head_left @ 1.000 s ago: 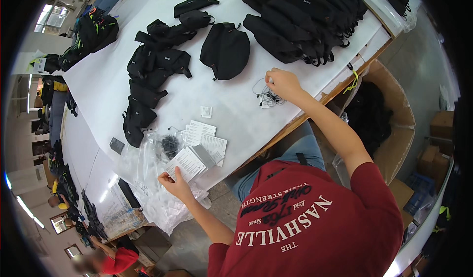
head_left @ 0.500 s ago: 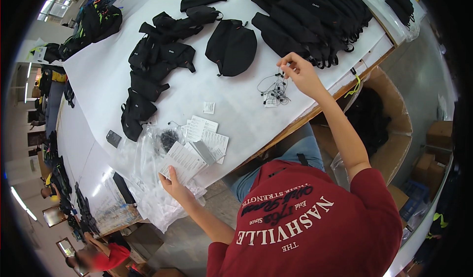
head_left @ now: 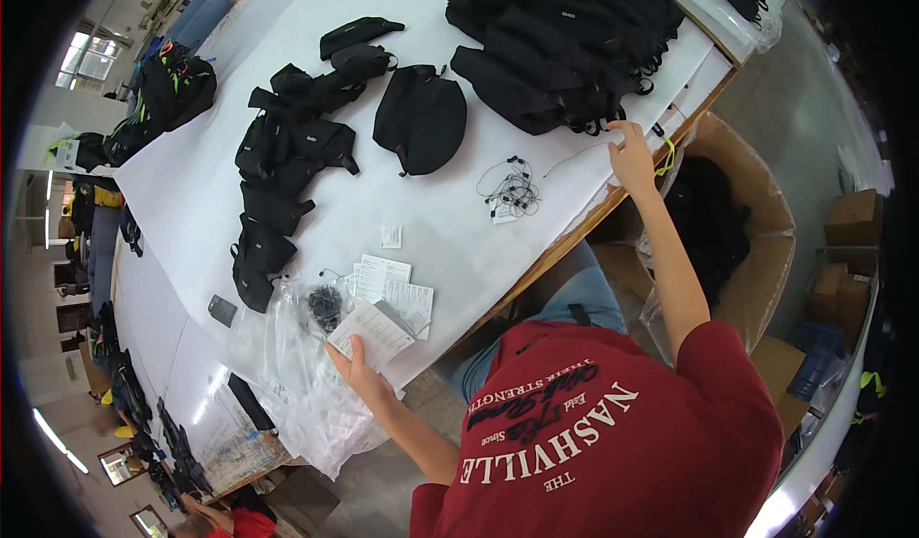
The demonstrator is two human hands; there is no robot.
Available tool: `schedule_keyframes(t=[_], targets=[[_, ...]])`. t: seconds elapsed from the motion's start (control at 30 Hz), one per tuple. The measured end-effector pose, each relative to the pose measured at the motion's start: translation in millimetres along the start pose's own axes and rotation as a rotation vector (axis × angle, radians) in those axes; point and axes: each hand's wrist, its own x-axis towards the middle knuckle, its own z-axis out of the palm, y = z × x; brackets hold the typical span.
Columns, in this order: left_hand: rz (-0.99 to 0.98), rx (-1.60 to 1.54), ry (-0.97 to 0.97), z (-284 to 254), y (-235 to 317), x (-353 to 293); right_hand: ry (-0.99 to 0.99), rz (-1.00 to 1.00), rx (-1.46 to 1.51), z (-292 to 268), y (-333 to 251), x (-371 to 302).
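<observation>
Reaching farther along the counter (head_left: pixel 191 203) than a second ago, the right hand (head_left: pixel 630 150) now pinches a strap at the pile of black bags (head_left: pixel 565 40), past the tangle of cords (head_left: pixel 509 191). Well left of that tangle, the left hand (head_left: pixel 359 370) grips a paper booklet (head_left: pixel 373 330) beside clear plastic bags (head_left: pixel 287 366).

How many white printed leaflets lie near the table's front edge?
3 leaflets: one under the left hand, two overlapping just behind it. Others may be hidden under the clear plastic bags.
</observation>
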Motion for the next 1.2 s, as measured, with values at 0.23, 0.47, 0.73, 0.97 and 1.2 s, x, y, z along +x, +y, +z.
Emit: schedule_keyframes(t=[0.23,0.47,0.73,0.97,1.2], targets=[[-0.019,0.051,-0.135,13.3,-0.2,-1.9,-0.345,-0.205,-0.068,42.3,-7.6,-2.0],[0.162,0.435,-0.463,41.2,19.4,-19.5,-0.441,-0.281,-0.225,35.3,-8.9,11.8],[0.022,0.222,-0.518,64.4,5.0,-23.7,-0.234,0.136,0.605,-36.4,-74.4,3.4],[0.129,0.2,-0.577,107.0,9.1,-40.9,-0.392,0.232,0.739,-46.1,-118.4,-43.6],[0.154,0.106,-0.462,124.3,17.2,-67.4,-0.538,-0.101,0.483,-17.6,-173.5,-81.2]])
